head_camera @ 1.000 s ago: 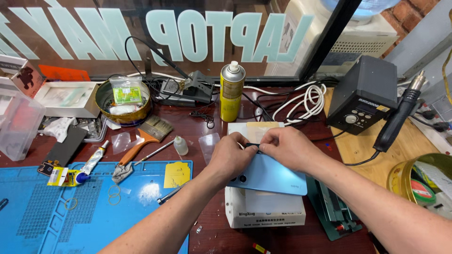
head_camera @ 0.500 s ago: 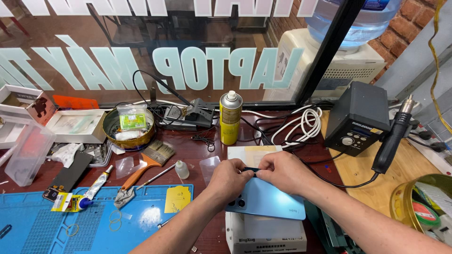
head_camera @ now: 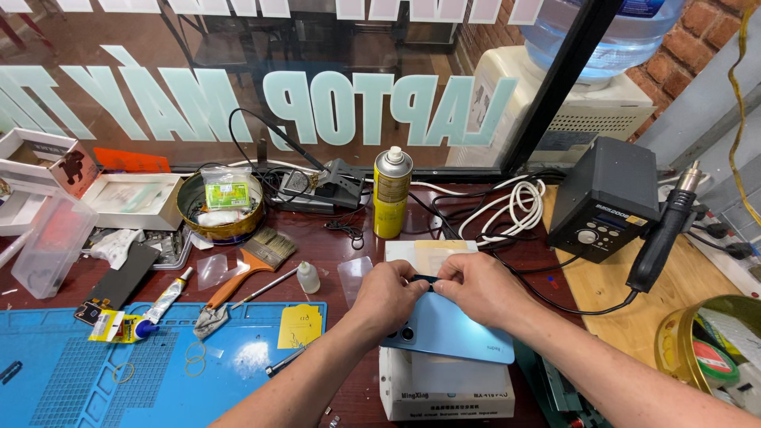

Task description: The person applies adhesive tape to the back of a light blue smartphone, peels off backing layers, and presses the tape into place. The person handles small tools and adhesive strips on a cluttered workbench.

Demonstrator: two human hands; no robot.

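Both hands hold steady since a second ago: left hand and right hand pinch a thin dark strip over the light-blue phone; only the view shifted.

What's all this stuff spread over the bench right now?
phone: one, light blue, back up on a white box, under both hands
spray can: one, yellow, centre back
hot-air station: one, black, right
cable coil: one, white, beside the station
brush: one, orange handle, left of centre
mat: one, blue, front left
tin bowl: one, gold, back left
left hand: on the phone's top edge
right hand: on the phone's top edge
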